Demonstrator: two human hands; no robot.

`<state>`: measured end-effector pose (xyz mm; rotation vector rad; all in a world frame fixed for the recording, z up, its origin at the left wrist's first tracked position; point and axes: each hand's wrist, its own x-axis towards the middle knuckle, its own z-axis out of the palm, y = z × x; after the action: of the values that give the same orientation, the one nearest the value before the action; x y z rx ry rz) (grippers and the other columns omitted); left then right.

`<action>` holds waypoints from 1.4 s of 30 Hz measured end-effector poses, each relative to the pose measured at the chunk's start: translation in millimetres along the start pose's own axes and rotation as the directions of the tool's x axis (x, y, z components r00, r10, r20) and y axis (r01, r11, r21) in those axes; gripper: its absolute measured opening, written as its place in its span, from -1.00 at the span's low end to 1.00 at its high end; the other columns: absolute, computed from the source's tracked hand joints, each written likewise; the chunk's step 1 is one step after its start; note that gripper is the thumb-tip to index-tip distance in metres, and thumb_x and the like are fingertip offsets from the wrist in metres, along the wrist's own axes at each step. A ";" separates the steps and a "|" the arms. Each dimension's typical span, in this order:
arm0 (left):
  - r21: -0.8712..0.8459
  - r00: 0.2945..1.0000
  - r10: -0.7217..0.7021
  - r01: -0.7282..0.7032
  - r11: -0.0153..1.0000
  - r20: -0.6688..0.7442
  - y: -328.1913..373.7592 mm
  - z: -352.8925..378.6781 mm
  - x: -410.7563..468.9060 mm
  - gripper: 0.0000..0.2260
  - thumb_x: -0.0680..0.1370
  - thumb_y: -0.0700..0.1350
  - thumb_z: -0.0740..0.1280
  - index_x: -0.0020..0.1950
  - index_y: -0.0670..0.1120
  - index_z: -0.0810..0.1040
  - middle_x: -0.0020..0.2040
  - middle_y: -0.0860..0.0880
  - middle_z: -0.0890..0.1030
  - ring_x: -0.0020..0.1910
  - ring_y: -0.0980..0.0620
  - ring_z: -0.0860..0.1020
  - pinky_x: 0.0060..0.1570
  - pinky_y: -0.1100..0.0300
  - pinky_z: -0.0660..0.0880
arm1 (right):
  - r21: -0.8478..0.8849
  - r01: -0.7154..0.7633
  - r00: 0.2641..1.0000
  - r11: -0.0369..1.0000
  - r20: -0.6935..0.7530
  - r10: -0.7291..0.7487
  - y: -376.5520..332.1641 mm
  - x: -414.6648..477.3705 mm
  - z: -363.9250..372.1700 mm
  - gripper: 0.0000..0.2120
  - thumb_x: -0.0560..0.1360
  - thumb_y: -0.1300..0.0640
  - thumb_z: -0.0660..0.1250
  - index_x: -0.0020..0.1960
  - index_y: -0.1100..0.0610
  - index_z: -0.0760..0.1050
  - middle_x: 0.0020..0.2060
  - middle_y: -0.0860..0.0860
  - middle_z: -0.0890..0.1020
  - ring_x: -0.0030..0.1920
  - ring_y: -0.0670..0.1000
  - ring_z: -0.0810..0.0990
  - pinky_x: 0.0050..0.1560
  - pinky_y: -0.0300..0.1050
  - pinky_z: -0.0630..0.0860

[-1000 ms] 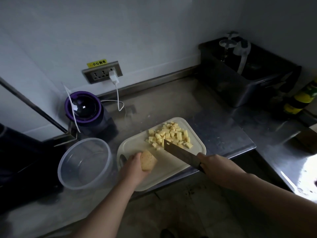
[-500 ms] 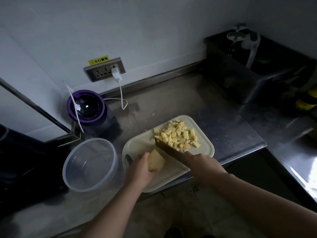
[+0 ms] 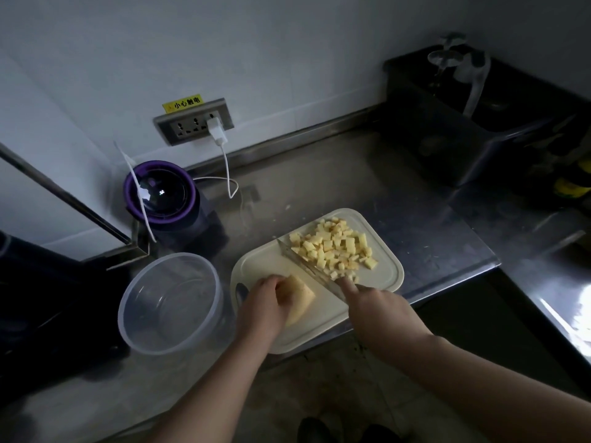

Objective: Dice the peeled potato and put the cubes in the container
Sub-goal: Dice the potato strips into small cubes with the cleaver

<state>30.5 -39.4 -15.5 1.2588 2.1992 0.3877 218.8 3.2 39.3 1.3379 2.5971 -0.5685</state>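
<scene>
1. The left hand point(image 3: 265, 303) curls its fingers over the pale yellow peeled potato chunk point(image 3: 300, 298) and holds it down. The hand hides the chunk's left part.
2. The right hand point(image 3: 380, 311) is closed tight round the handle of the wide steel kitchen knife point(image 3: 305, 266). One finger reaches forward to the blade. The handle is hidden inside the hand.
3. The blade lies slanted between the chunk and the pile of small yellow potato cubes point(image 3: 335, 247). Its far side touches the pile. The pile sits at 1 o'clock from the chunk.
4. Chunk, knife and cubes are all on the cream plastic cutting board with round corners point(image 3: 319, 334).
5. The clear round plastic container point(image 3: 128, 314) stands just beside the board, at 9 o'clock from it.
6. Board and container rest on the grey shiny steel counter point(image 3: 351, 174).
7. At 11 o'clock from the board stands a dark machine with a purple ring on top point(image 3: 160, 193). A thin white cable point(image 3: 227, 167) goes up from near it to a white plug in the grey wall socket point(image 3: 188, 123).
8. At 2 o'clock from the board is a big dark metal box point(image 3: 447, 145). It is in shadow and hard to see.
9. At 3 o'clock, the picture's edge cuts off a yellow and dark thing point(image 3: 572, 188). I cannot tell what it is.
</scene>
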 end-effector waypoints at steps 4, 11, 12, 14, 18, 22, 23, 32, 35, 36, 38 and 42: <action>-0.019 1.000 -0.008 0.008 1.000 -0.030 0.7 1.2 -0.5 -0.66 0.55 0.03 0.30 0.32 0.04 0.45 0.25 0.06 0.52 0.30 0.00 0.43 0.32 -0.06 0.38 | 0.033 0.011 1.000 0.999 0.025 -0.012 -12.3 -4.3 2.8 -0.52 0.61 0.15 0.22 0.46 0.01 0.12 -0.09 -0.03 0.54 -0.20 -0.07 0.54 -0.24 -0.21 0.50; 0.068 0.993 0.026 -0.018 0.998 -0.119 7.4 2.8 -6.7 -0.72 0.53 0.05 0.35 0.19 -0.01 0.49 0.17 0.04 0.53 0.20 0.00 0.47 0.34 -0.11 0.34 | -0.002 0.027 0.999 1.000 0.041 -0.027 -16.1 -6.4 9.2 -0.51 0.61 0.17 0.22 0.48 0.07 0.12 -0.08 0.00 0.53 -0.24 -0.05 0.53 -0.27 -0.19 0.48; 0.077 0.992 0.027 -0.017 0.997 -0.122 7.8 3.3 -6.7 -0.73 0.53 0.05 0.35 0.19 -0.01 0.49 0.16 0.04 0.54 0.19 0.00 0.48 0.34 -0.11 0.34 | -0.008 0.031 0.999 0.999 0.044 -0.030 -16.6 -6.2 9.5 -0.50 0.61 0.17 0.22 0.48 0.08 0.11 -0.10 0.00 0.51 -0.25 -0.05 0.52 -0.27 -0.19 0.49; 0.074 0.992 0.030 -0.021 0.997 -0.125 7.7 4.2 -5.7 -0.74 0.53 0.04 0.35 0.17 -0.01 0.49 0.15 0.04 0.54 0.17 0.02 0.50 0.32 -0.11 0.36 | -0.020 0.035 0.998 0.999 0.049 -0.034 -18.1 -4.9 11.0 -0.49 0.62 0.16 0.22 0.49 0.09 0.10 -0.12 0.00 0.50 -0.27 -0.06 0.50 -0.27 -0.18 0.49; 0.090 0.991 0.043 -0.031 0.995 -0.130 8.8 5.3 -5.3 -0.75 0.54 0.04 0.34 0.17 -0.01 0.48 0.13 0.04 0.54 0.14 0.03 0.52 0.30 -0.10 0.39 | -0.035 0.043 0.998 0.998 0.057 -0.041 -20.3 -2.6 14.2 -0.51 0.62 0.17 0.21 0.49 0.11 0.10 -0.13 0.02 0.52 -0.29 -0.05 0.49 -0.27 -0.14 0.52; 0.006 0.994 0.035 -0.034 0.999 -0.103 5.5 2.0 -3.1 -0.71 0.53 -0.01 0.36 0.24 0.00 0.48 0.17 0.05 0.53 0.18 0.06 0.51 0.19 0.12 0.46 | -0.072 0.066 0.997 0.995 0.032 -0.064 -15.8 -5.0 12.7 -0.51 0.62 0.16 0.19 0.49 0.09 0.09 -0.08 0.02 0.50 -0.28 -0.05 0.49 -0.28 -0.14 0.50; -0.079 0.995 0.008 -0.016 0.997 -0.099 4.4 -1.9 -1.7 -0.70 0.54 -0.06 0.36 0.25 -0.01 0.48 0.18 0.05 0.53 0.18 0.08 0.50 0.12 0.20 0.46 | -0.086 0.071 0.997 0.994 0.021 -0.070 -13.2 -5.9 11.5 -0.49 0.62 0.16 0.20 0.50 0.07 0.07 -0.03 0.02 0.50 -0.28 -0.06 0.48 -0.30 -0.16 0.47; -0.133 0.952 0.297 -0.304 0.943 -0.073 46.9 -57.0 42.8 -0.73 0.60 -0.23 0.15 0.04 0.05 0.59 0.09 0.12 0.55 0.05 0.12 0.54 -0.03 0.26 0.49 | -0.245 0.004 0.998 0.969 -0.063 -0.020 30.6 0.1 -20.1 -0.47 0.60 0.18 0.23 0.50 0.01 0.11 0.25 0.02 0.38 -0.28 -0.05 0.44 -0.29 -0.16 0.41; 0.073 0.931 0.336 -0.348 0.935 0.141 67.1 -53.0 56.2 -0.71 0.61 -0.14 0.11 0.07 0.08 0.60 0.13 0.07 0.53 0.08 0.12 0.49 0.03 0.23 0.42 | -0.282 0.004 0.997 0.959 -0.079 -0.027 37.3 -2.4 -26.9 -0.47 0.61 0.20 0.21 0.51 0.03 0.10 0.22 0.03 0.39 -0.20 -0.01 0.54 -0.19 -0.14 0.52; 0.105 0.927 0.329 -0.350 0.931 0.179 72.7 -51.1 58.3 -0.71 0.62 -0.12 0.10 0.11 0.09 0.59 0.14 0.04 0.52 0.06 0.11 0.49 0.02 0.23 0.40 | -0.287 0.003 0.996 0.958 -0.079 -0.027 38.9 -3.9 -28.4 -0.47 0.61 0.20 0.20 0.51 0.04 0.09 0.22 0.03 0.39 -0.19 -0.01 0.55 -0.18 -0.14 0.52; 0.147 0.920 0.314 -0.353 0.924 0.233 82.9 -46.9 60.7 -0.71 0.63 -0.09 0.09 0.20 0.09 0.55 0.15 0.01 0.48 0.05 0.06 0.49 0.01 0.21 0.41 | -0.292 -0.002 0.996 0.956 -0.083 -0.023 42.1 -6.3 -29.8 -0.49 0.62 0.20 0.19 0.51 0.05 0.10 0.20 0.02 0.39 -0.18 -0.01 0.55 -0.18 -0.14 0.52; 0.177 0.901 0.281 -0.352 0.919 0.330 95.6 -35.9 70.6 -0.68 0.63 -0.05 0.05 0.34 0.12 0.43 0.26 0.03 0.48 0.19 0.00 0.47 0.13 0.11 0.43 | -0.283 -0.013 0.997 0.959 -0.077 -0.010 48.3 -7.4 -28.4 -0.52 0.62 0.20 0.20 0.48 0.05 0.14 0.19 0.02 0.40 -0.18 0.00 0.56 -0.17 -0.11 0.55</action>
<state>47.1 71.4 38.0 1.6949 1.8210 0.0520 263.0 34.5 55.1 1.2894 2.6128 -0.1353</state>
